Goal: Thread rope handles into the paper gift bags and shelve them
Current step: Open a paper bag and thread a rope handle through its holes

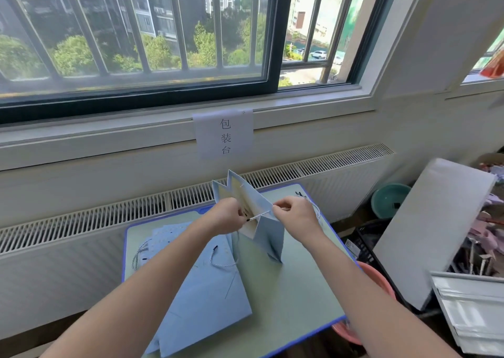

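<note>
A light blue paper gift bag point(268, 236) stands upright and partly opened on the small green table point(300, 289). My left hand point(229, 216) grips the bag's top edge and pinches the black-tipped end of a white twisted rope point(260, 216). My right hand point(293, 213) pinches the same rope on the other side of the rim, and the rope stretches between both hands. A stack of flat blue bags point(201, 297) lies on the table below my left arm, with a rope handle point(222, 262) threaded in the top one.
More loose ropes point(302, 195) lie at the table's far right corner. A radiator grille point(109, 210) runs along the wall under the window. A pink basin point(379, 284) sits below the table's right edge, beside a white board point(433, 232), a teal basin point(388, 198) and clutter.
</note>
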The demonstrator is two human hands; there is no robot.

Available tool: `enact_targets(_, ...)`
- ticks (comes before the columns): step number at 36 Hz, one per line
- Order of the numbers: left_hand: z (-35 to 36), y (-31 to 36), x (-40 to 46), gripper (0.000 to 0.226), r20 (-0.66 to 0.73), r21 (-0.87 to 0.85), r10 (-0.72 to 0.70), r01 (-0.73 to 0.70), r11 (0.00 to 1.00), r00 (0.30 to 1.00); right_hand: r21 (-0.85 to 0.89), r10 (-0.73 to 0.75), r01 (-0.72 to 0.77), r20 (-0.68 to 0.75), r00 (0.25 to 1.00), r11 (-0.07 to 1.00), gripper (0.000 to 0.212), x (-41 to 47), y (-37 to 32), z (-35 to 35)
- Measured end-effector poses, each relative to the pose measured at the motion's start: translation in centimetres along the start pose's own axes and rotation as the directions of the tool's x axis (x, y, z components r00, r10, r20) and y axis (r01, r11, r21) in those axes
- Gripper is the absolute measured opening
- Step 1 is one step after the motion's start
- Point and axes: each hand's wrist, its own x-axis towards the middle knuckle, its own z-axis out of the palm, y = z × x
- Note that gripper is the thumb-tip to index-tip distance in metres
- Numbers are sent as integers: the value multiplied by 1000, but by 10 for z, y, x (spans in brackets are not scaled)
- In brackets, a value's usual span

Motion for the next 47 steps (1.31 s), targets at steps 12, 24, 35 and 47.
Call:
enact_targets(12, -18, 17, -9, 30, -61, 291, 398, -365, 885, 916, -261, -170, 182, 67, 983, 948, 18, 21, -23, -36)
enact_targets(24, -18, 10, -5, 34, -223, 227, 409, -360, 905, 885, -224, -382, 329, -258, 888, 917, 11, 32, -22, -31)
enact_targets(35, -10, 12, -16, 28, -304, -16, 233, -250, 968, 923, -285, -426, 327, -441, 790, 901, 38, 10, 2, 12)
enact_targets(47, -22, 21, -18, 24, -319, -533, -60, -127, 836, 946, -232, -61, 59, -2, 998, 971, 11, 17, 22, 24)
